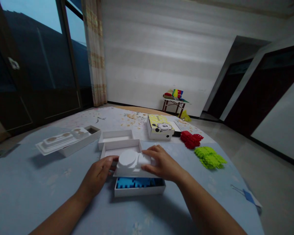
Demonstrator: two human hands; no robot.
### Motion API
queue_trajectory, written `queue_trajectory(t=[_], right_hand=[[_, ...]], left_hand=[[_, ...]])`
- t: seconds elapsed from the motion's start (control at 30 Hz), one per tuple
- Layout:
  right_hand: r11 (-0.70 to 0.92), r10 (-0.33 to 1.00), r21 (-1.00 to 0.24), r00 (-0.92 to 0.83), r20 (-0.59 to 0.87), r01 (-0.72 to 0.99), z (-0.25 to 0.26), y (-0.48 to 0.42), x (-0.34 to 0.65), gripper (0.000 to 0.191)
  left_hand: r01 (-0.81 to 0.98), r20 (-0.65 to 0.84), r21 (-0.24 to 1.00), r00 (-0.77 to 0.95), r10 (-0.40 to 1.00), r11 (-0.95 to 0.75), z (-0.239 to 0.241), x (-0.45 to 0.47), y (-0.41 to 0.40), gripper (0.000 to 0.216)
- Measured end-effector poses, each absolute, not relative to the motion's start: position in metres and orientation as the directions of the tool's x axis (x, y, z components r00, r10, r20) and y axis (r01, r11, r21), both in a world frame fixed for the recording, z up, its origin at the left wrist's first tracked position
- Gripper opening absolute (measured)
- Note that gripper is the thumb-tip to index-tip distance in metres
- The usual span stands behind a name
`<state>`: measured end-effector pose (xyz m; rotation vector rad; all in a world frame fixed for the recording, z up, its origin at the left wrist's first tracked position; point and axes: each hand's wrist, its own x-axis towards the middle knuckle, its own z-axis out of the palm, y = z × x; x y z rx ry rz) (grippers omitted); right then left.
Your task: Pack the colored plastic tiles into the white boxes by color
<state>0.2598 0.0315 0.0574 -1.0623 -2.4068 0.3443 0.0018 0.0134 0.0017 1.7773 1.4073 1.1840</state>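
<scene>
Both hands hold a white moulded insert (132, 163) with a round raised part, lifted slightly over a shallow white box (139, 190). My left hand (98, 174) grips its left edge with curled fingers. My right hand (161, 163) lies over its right side, fingers closed on the edge. Blue building pieces (134, 182) fill the box beneath the insert.
An empty white tray (120, 145) and a second one (115, 134) lie just beyond. A long white box with inserts (68, 140) sits at the left. A yellow cartoon box (160, 126), a red pile (191, 139) and a green pile (210, 157) of pieces lie on the right of the blue cloth.
</scene>
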Motion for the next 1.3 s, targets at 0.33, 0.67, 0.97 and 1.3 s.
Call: queue_trajectory(t=[0.33, 0.67, 0.97, 1.3], right_hand=[[0.672, 0.721, -0.409, -0.670, 0.175, 0.617, 0.055, 0.032, 0.278, 0.051], [0.654, 0.730, -0.454, -0.662, 0.169, 0.605, 0.049, 0.028, 0.288, 0.053], [0.669, 0.722, -0.497, -0.644, 0.254, 0.553, 0.041, 0.028, 0.286, 0.054], [0.681, 0.701, -0.505, -0.672, 0.239, 0.531, 0.043, 0.023, 0.284, 0.054]], left_hand=[[0.568, 0.375, 0.713, 0.187, 0.908, -0.411, 0.004, 0.006, 0.014, 0.041], [0.613, 0.304, 0.659, 0.314, 0.900, -0.436, 0.008, 0.008, 0.010, 0.045], [0.629, 0.249, 0.614, 0.418, 0.874, -0.476, 0.014, 0.003, 0.011, 0.059], [0.647, 0.228, 0.558, 0.482, 0.846, -0.519, 0.008, 0.000, 0.012, 0.074]])
